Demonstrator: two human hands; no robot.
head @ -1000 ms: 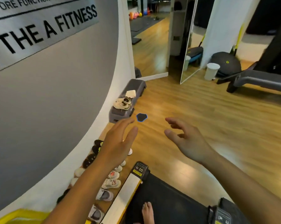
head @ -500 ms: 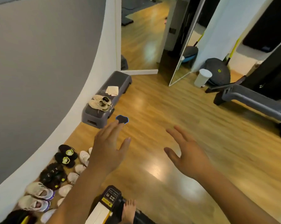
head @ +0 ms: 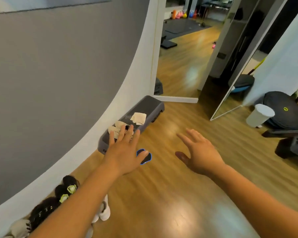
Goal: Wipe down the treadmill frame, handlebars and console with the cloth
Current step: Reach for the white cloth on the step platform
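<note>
Head view: a person stretches both bare arms out over a gym's wooden floor (head: pixel 187 194) toward a grey step platform (head: pixel 151 104) set against a curved wall (head: pixel 59 74), the platform's long axis running away from the camera along that wall. The cloth (head: pixel 139 118), a pale folded square, lies flat on the platform's top about midway along it, just past a pair of light shoes (head: pixel 115 128) parked on the platform's near end. The left hand (head: pixel 126 152) hangs in front of that near end, its fingers (head: pixel 122 133) straight, spread and holding nothing. Their tips overlap the shoes in the frame, and whether they touch them cannot be told. From those tips the cloth lies ahead and slightly to the right, farther along the platform. The right hand (head: pixel 203 157), likewise loose and empty, hovers over bare floor well off the platform's open side. That leaves the left plainly the nearer of the two and the likelier to make the pickup, with a short reach forward past the shoes. A black disc (head: pixel 145 158) with a blue rim lies on the floor just off the platform's near corner, partly behind the left thumb. A white bin (head: pixel 258 115) stands well off to the platform's right. No treadmill shows here, so by appearances wiping has not begun and the cloth must first be fetched.
</note>
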